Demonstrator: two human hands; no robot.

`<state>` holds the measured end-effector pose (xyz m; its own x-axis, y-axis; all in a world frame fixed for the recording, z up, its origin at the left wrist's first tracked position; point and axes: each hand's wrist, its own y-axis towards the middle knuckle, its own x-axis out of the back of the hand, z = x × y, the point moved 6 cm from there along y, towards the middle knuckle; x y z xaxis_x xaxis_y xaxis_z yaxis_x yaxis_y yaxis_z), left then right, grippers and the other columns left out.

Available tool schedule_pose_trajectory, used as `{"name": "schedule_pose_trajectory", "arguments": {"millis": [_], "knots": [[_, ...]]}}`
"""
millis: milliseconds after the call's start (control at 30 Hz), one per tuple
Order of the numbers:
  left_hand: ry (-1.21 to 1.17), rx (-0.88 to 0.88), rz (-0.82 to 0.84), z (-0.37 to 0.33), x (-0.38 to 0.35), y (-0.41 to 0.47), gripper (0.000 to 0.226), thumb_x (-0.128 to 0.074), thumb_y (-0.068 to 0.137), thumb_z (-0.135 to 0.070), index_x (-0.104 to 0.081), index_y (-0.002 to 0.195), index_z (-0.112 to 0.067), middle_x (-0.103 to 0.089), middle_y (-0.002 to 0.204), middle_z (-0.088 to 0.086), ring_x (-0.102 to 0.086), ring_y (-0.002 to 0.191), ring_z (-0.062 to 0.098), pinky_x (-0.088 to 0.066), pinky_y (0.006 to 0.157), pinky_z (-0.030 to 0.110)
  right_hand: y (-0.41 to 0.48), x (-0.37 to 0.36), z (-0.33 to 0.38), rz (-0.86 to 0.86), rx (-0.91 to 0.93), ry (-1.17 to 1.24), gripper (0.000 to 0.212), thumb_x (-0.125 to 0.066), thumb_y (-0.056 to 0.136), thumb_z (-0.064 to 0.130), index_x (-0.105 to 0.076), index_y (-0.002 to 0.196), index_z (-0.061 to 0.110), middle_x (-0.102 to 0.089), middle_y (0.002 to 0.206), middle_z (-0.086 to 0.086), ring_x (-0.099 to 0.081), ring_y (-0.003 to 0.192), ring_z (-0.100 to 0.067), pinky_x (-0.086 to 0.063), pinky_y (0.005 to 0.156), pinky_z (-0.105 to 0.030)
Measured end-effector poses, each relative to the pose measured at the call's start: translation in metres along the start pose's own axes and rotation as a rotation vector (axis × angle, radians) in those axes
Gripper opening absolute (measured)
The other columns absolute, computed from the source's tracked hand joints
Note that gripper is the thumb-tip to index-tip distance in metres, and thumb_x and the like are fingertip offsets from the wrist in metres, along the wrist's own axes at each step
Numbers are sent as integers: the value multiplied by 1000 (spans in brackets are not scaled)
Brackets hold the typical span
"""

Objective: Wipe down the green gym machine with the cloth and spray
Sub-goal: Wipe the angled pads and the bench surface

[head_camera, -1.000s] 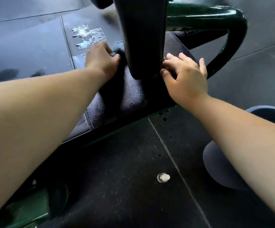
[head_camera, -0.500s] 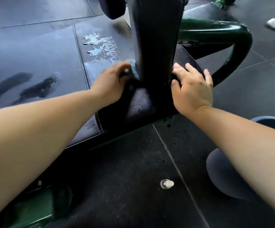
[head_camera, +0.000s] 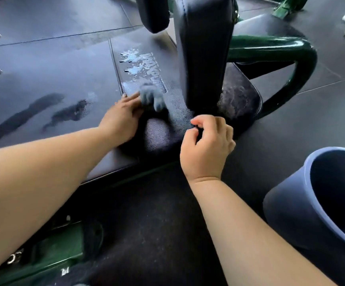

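1. My left hand (head_camera: 120, 120) has moved off the base of the upright pad (head_camera: 204, 48). It now lies further left on the flat pad (head_camera: 159, 133), with the fingers reaching into the cloth (head_camera: 151, 98) (the cloth is motion-blurred, so the grip cannot be read).
2. The cloth has left the upright pad and now sits on the printed lettering.
3. My right hand (head_camera: 206, 145) has lifted from its flat, spread position beside the upright pad. Its fingers are now curled, with the thumb close to the forefinger, and it holds nothing.
4. The view has shifted: the blue bucket (head_camera: 316, 195) shows far more of its rim and inside, and the small white-capped item on the floor is out of frame.
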<state>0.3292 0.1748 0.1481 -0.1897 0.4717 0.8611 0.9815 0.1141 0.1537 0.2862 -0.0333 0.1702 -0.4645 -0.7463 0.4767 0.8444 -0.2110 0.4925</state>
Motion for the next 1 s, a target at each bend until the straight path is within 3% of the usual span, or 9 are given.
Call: {"name": "schedule_pose_trajectory", "arguments": {"millis": [100,267,434,534,600,734,834,901,1001], "knots": [[-45,-49,-41,-13,-4,-24,38,-48,97,-10,-59,131,-20,-48,144,-4,-43,133,17,-31,106,21,6,-12,22,99,199,146,29,-43,78,8,-68,91,12,-66,88,-3,-57,82,-27,-45,79,-36],[-119,-371,17,-19,0,-100,38,-40,96,-28,-58,130,-22,-48,137,-18,-43,129,4,-27,109,12,2,-32,28,223,202,233,41,-34,84,12,-70,103,8,-69,105,-5,-61,100,-23,-41,95,-23],[-118,65,-8,12,-3,-43,51,-52,86,-32,-52,136,-21,-51,142,1,-37,139,21,-26,116,43,-5,-66,39,398,255,58,46,-36,91,35,-68,120,19,-63,128,-6,-56,120,-26,-40,106,-37],[-688,282,48,30,11,-26,49,-55,55,-36,-64,103,-28,-64,119,1,-56,113,13,-43,99,29,-6,-92,58,673,401,-168,46,-39,95,49,-53,137,35,-41,152,0,-34,141,-25,-22,117,-46],[-831,355,-6,49,30,-27,35,-44,56,-23,-65,84,-23,-62,112,-2,-55,103,5,-40,84,19,-2,-114,61,871,462,-310,49,-34,99,55,-40,145,39,-24,160,6,-15,148,-19,-7,121,-42],[-411,450,-89,108,66,-19,38,-39,77,-27,-68,103,-28,-63,109,5,-57,95,20,-42,77,28,9,-145,64,1007,478,-524,72,-25,91,72,-31,150,32,-14,162,1,-7,150,-21,-3,121,-42],[-83,385,141,120,62,10,46,-43,100,-32,-38,145,-33,-34,154,1,-31,141,18,-24,112,32,27,-165,66,972,511,-606,49,-33,100,53,-47,141,30,-20,161,-3,-16,147,-24,-11,120,-40],[58,261,264,110,55,28,53,-40,101,-40,-23,151,-36,-12,161,-4,-10,148,15,-12,117,32,57,-173,61,836,402,-552,36,-37,103,36,-60,127,24,-33,155,-3,-27,142,-26,-22,116,-35],[264,137,318,106,46,42,53,-36,100,-46,-21,150,-39,-15,160,-9,-23,145,17,-24,113,32,108,-169,44,465,100,-511,31,-38,100,14,-61,120,17,-34,152,-6,-33,135,-32,-26,104,-32]]}}
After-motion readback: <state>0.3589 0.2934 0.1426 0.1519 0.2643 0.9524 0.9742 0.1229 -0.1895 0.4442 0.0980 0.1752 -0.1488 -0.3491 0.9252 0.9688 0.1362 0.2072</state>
